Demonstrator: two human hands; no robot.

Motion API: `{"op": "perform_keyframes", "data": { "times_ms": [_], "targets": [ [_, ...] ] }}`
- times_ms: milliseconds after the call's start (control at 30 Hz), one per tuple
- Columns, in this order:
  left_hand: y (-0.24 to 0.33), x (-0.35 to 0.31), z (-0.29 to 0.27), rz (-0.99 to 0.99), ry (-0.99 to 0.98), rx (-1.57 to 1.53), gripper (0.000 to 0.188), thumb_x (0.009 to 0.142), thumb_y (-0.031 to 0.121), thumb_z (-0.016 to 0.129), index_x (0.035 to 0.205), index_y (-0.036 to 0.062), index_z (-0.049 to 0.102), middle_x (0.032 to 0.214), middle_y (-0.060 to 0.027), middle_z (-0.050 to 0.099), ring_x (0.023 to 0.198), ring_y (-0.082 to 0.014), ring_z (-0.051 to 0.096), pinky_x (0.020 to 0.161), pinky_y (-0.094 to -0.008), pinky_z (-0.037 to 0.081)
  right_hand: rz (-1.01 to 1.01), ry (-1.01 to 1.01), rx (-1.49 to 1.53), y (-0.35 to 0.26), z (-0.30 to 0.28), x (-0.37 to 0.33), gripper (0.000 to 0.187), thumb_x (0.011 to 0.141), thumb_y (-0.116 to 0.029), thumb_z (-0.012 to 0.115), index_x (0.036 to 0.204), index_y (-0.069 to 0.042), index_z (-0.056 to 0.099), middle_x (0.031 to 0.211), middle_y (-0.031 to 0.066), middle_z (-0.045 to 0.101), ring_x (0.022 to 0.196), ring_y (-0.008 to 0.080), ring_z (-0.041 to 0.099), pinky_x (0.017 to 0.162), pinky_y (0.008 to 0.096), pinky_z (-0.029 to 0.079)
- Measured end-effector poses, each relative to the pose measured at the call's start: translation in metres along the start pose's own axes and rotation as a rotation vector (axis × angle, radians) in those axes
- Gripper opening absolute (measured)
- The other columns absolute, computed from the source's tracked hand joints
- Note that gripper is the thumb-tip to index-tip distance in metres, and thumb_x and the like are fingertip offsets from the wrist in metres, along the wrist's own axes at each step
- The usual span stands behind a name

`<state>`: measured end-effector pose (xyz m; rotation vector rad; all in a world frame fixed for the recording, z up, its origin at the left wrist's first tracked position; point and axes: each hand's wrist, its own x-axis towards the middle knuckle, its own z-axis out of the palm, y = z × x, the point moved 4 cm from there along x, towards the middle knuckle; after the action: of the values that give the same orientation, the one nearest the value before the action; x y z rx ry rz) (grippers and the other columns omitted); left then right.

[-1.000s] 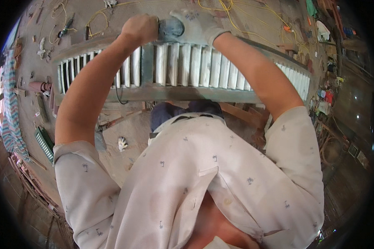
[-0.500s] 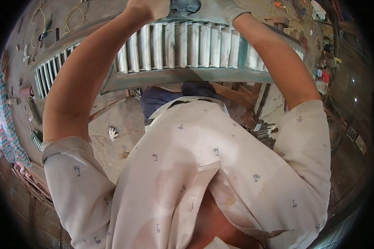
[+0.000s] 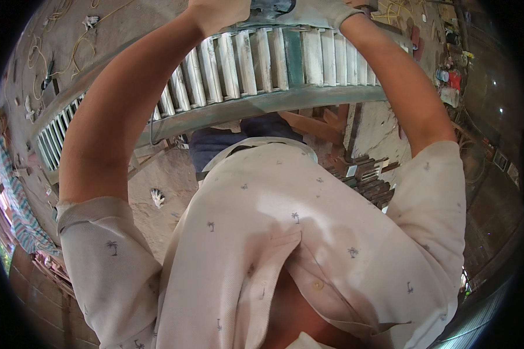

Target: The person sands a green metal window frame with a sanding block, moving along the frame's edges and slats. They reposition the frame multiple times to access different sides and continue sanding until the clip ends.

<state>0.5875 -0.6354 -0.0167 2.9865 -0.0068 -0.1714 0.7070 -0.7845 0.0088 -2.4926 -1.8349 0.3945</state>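
Note:
At the upper edge, a dark grey hand-held tool (image 3: 272,7), partly cut off, sits between my two hands over a long louvred wooden panel (image 3: 215,110). My left hand (image 3: 222,13) closes against the tool's left side, its fingertips out of view. My right hand (image 3: 325,13), in a pale grey glove, is on the tool's right side with its fingers mostly hidden. The panel has whitish slats (image 3: 236,61), a worn green frame and a green upright (image 3: 294,57) just right of the tool. It lies crosswise in front of my body.
Yellow cord (image 3: 75,55) winds over the dusty floor at the far left. A white glove (image 3: 157,198) lies on the floor left of me. Stacked wooden pieces (image 3: 370,180) are to my right. Red and white items (image 3: 453,79) stand at the far right; a striped cloth (image 3: 17,186) hangs left.
Both hands and the tool have moved right along the panel, closer to the green upright. The panel has shifted left in view as my body turned slightly.

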Motion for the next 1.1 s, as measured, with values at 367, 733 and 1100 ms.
{"op": "perform_keyframes", "data": {
  "times_ms": [367,733,1100],
  "targets": [
    [0.041,0.038,0.009,-0.024,0.051,0.039,0.024,0.086,0.019,0.064,0.09,0.0037,0.082,0.092,-0.0208,0.079,0.088,-0.0369,0.079,0.074,-0.0483,0.062,-0.013,0.051,0.047,0.046,0.0,-0.029,0.078,0.076,-0.049,0.087,0.143,-0.017,0.061,0.119,0.0248,0.075,0.109,0.0442,0.073,0.095,0.0558,0.056],
    [-0.02,0.021,-0.007,-0.226,-0.089,-0.023,0.027,0.086,0.022,0.065,0.094,0.0026,0.082,0.099,-0.0233,0.08,0.097,-0.0388,0.078,0.084,-0.0505,0.061,-0.008,0.047,0.052,0.033,-0.002,-0.014,0.07,0.077,-0.046,0.084,0.137,-0.015,0.064,0.121,0.0246,0.074,0.111,0.0437,0.072,0.096,0.0545,0.057],
    [-0.09,-0.06,-0.02,-0.318,-0.294,0.023,0.028,0.087,0.026,0.068,0.1,0.0077,0.084,0.11,-0.0215,0.079,0.106,-0.0387,0.078,0.091,-0.0492,0.061,-0.101,0.079,0.147,-0.075,-0.011,0.065,0.064,0.079,-0.045,0.081,0.132,-0.012,0.067,0.121,0.0243,0.074,0.112,0.0429,0.072,0.097,0.0535,0.057]
  ]
}}
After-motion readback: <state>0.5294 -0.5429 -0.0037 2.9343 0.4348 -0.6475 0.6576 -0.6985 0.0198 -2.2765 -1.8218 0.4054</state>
